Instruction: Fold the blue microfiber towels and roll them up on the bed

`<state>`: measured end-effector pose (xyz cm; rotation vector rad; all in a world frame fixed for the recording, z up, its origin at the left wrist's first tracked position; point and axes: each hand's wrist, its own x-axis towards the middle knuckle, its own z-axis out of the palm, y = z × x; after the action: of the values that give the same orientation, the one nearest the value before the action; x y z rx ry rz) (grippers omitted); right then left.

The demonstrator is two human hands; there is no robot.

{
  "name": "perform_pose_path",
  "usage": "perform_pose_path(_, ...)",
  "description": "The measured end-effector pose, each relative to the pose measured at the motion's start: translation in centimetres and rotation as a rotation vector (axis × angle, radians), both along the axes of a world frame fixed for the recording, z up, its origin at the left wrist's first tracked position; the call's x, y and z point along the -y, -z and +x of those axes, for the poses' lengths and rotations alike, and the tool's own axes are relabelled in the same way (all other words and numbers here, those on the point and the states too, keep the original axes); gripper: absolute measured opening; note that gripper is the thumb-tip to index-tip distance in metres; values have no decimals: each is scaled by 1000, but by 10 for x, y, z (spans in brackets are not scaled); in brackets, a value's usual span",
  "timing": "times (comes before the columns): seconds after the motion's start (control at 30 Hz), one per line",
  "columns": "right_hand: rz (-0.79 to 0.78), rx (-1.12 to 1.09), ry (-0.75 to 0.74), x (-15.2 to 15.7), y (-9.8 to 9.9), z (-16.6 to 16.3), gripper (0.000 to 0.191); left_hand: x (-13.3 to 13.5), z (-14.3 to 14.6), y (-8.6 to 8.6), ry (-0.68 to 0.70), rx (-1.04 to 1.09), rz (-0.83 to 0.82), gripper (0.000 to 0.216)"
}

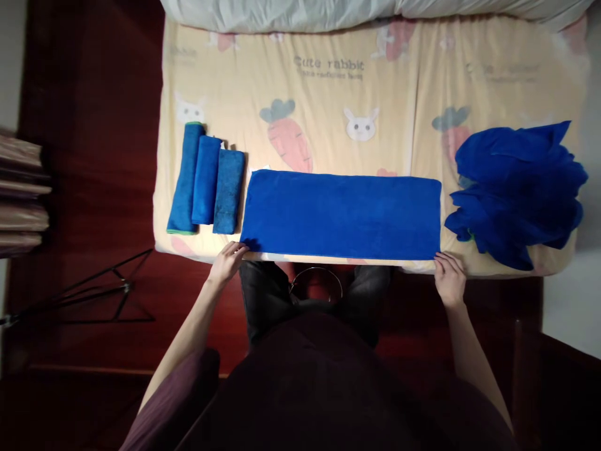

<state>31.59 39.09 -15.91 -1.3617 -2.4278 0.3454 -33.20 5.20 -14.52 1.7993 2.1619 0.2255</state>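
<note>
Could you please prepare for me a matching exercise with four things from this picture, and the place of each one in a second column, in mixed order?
Column 1
1. Flat towel
2. Crumpled pile
3. Three narrow towels
4. Black stand

Column 2
A. On the floor, at the left
B. On the left part of the yellow sheet, side by side
C. Between the left hand and the right hand
D. On the right part of the sheet

Pairs: 1-C, 2-D, 3-B, 4-A

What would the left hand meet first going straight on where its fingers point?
The flat blue cloth. The left hand seems to touch its near-left corner, though whether it would slide over or push in is unclear.
</note>
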Motion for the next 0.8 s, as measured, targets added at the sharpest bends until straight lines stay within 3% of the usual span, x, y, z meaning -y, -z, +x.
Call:
perform_pose_path(0.13,-29,88,-24,14,-5,5,29,17,8,-3,11,-16,-63,35)
perform_pose_path(0.23,-110,323,8,17,-27,-13,30,3,24,-19,-23,-60,-68,28)
perform_pose_path(0.33,-173,528,31,18,-61,-76,35,-41,58,-45,-45,-38,49,34)
perform_pose_path(0.43,-141,316,35,29,-79,-185,54,-104,108,-54,-141,8,249,50)
perform_pose_path(0.5,-124,127,-4,46,-72,-262,59,-143,140,-40,-152,44,282,53)
perform_pose_path(0.6,-265,3,-198,74,-39,-344,54,-179,174,1,-119,112,212,60)
perform_pose_path(0.7,-393,-43,-284,90,-4,-369,60,-185,185,38,-118,142,155,67)
perform_pose_path(0.8,-408,-89,-287,92,11,-362,65,-180,183,52,-120,151,174,68)
